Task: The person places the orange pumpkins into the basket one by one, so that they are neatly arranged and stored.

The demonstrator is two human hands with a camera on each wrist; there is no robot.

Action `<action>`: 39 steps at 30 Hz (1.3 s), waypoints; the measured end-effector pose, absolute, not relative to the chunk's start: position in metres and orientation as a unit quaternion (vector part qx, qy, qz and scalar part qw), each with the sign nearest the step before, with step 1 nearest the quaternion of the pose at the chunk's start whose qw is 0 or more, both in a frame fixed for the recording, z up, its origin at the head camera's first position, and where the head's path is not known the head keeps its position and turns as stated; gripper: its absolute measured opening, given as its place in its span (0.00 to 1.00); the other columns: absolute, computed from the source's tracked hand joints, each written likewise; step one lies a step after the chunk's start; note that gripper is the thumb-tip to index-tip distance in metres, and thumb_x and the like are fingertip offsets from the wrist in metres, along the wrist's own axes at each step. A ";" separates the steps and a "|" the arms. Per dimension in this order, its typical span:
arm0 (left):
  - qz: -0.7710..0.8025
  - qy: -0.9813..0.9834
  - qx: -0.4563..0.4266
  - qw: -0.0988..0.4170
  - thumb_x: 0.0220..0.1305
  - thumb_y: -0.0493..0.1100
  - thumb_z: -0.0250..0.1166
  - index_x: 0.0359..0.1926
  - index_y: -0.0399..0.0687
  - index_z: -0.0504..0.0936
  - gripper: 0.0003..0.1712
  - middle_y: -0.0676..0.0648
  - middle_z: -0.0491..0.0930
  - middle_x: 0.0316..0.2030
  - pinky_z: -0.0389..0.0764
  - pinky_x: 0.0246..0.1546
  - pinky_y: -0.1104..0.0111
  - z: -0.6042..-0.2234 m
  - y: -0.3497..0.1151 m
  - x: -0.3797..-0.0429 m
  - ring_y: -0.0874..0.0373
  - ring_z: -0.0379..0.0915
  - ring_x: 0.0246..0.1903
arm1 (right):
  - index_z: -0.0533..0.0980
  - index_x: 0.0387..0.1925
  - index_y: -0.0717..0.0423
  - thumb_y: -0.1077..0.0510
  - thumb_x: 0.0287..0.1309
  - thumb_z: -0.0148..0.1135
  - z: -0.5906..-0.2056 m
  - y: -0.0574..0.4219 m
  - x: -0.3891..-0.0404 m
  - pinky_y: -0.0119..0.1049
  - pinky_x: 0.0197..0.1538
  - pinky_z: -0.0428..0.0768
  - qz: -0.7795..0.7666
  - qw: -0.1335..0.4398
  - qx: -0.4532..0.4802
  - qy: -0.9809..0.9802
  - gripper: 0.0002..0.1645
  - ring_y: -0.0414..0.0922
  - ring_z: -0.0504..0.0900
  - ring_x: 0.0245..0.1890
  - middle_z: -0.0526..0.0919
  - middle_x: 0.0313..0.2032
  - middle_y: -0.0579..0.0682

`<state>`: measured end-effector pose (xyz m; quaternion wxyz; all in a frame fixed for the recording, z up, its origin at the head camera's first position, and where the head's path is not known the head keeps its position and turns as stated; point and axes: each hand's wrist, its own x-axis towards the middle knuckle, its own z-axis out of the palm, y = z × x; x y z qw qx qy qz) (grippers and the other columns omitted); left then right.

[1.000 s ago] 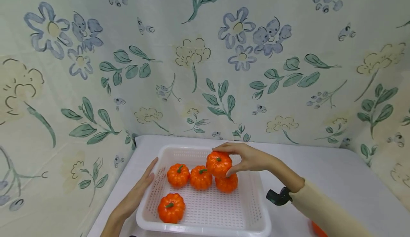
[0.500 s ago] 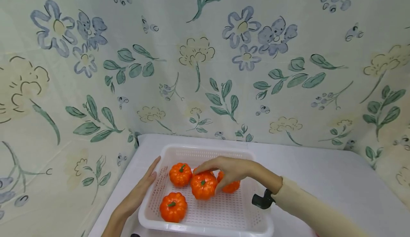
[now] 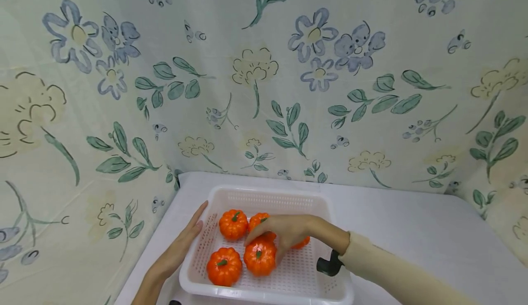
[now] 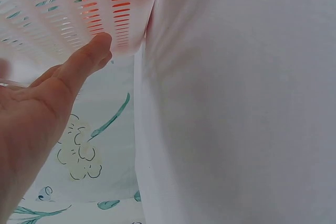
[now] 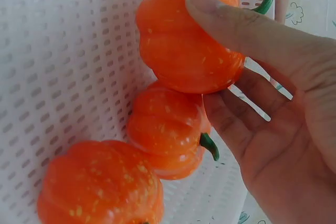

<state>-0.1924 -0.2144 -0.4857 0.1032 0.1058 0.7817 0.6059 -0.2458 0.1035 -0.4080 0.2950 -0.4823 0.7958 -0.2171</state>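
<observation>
My right hand [image 3: 284, 234] grips a small orange pumpkin [image 3: 260, 257] with a green stem, low inside a white perforated plastic basket [image 3: 297, 291]. In the right wrist view the thumb lies across the held pumpkin's side, with the other fingers behind it. Left of it in the head view sits another pumpkin [image 3: 224, 267], and a back-row pumpkin [image 3: 233, 225] stands behind. Two more, a middle pumpkin [image 3: 259, 220] and a right-hand pumpkin [image 3: 302, 242], are partly hidden by my right hand. With straight fingers, my left hand [image 3: 179, 247] rests along the basket's left outer wall.
A white cloth-covered table [image 3: 396, 222] bears the basket and extends to the right. Floral fabric [image 3: 255, 89] hangs behind and at both sides. A black wrist-camera piece [image 3: 329, 264] on the right wrist hangs over the basket's right side.
My right hand has carried the pumpkin from above the back-right one leftward, forward and down into the front middle of the basket. The left hand keeps its place at the wall.
</observation>
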 end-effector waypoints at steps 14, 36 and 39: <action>0.608 0.780 0.108 0.106 0.84 0.58 0.34 0.83 0.74 0.43 0.31 0.47 0.40 0.85 0.46 0.75 0.30 -0.487 -0.214 -0.192 0.35 0.38 0.82 | 0.75 0.67 0.37 0.63 0.49 0.81 -0.424 0.097 -0.239 0.34 0.70 0.75 -0.172 0.317 -0.494 0.791 0.45 0.30 0.73 0.64 0.78 0.66 0.33; 0.606 0.779 0.123 0.104 0.84 0.57 0.34 0.83 0.75 0.43 0.31 0.45 0.39 0.85 0.49 0.74 0.29 -0.489 -0.217 -0.193 0.33 0.38 0.82 | 0.71 0.73 0.41 0.60 0.52 0.80 -0.408 0.103 -0.231 0.35 0.68 0.78 -0.171 0.285 -0.495 0.803 0.47 0.36 0.76 0.67 0.76 0.69 0.37; 0.605 0.780 0.122 0.103 0.84 0.57 0.34 0.83 0.75 0.43 0.31 0.45 0.39 0.85 0.51 0.73 0.30 -0.489 -0.217 -0.192 0.32 0.40 0.81 | 0.70 0.73 0.40 0.59 0.55 0.79 -0.397 0.111 -0.228 0.37 0.71 0.76 -0.190 0.268 -0.488 0.809 0.46 0.41 0.76 0.70 0.76 0.70 0.39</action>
